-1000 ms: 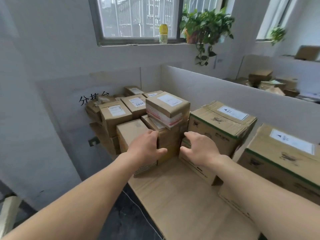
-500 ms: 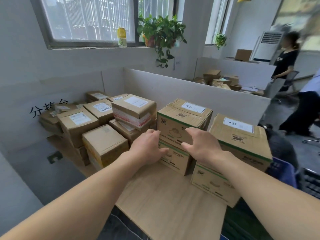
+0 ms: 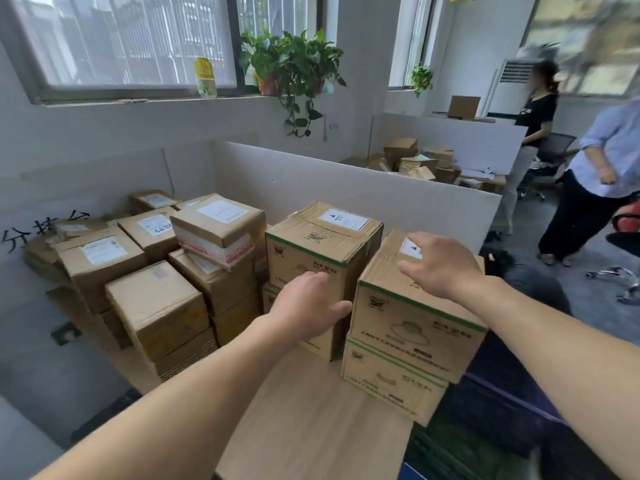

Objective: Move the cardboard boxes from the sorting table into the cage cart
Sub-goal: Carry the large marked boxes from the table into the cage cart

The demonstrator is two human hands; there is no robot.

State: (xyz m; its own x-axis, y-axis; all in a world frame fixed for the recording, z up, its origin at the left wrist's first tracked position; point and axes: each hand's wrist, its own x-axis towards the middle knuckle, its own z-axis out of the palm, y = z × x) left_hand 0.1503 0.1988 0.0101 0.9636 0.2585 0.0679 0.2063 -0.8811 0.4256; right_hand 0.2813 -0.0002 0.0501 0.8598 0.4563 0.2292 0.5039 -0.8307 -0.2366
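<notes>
Nearest us the table (image 3: 311,431) shows bare wood, and above it both hands are out with fingers spread, holding nothing: the left hand (image 3: 304,306) hangs before the gap between the two green-banded stacks, thumb toward the near stack's left side, and the right hand (image 3: 440,265) is over the top box (image 3: 415,310) of that stack, part-covering its label; whether it touches we cannot tell. We judge the step to be the reach for that top box, not yet gripped. Next, we think, the hands must close on its opposite sides, lift it clear of the box below (image 3: 391,382) and turn to the cart, which we cannot make out, only a dark blue and green shape (image 3: 485,427) off the table's right edge. Counting: two hands; four green-banded boxes in two stacks of two, the second stack (image 3: 322,244) just left and behind; at least ten plain boxes (image 3: 156,303) piled further left, the rear ones overlapping too much for a firm count; beyond the partition (image 3: 346,188) a heap of boxes (image 3: 415,161), two people (image 3: 602,161), and on the sills two plants (image 3: 291,64) and one bottle (image 3: 205,77)
</notes>
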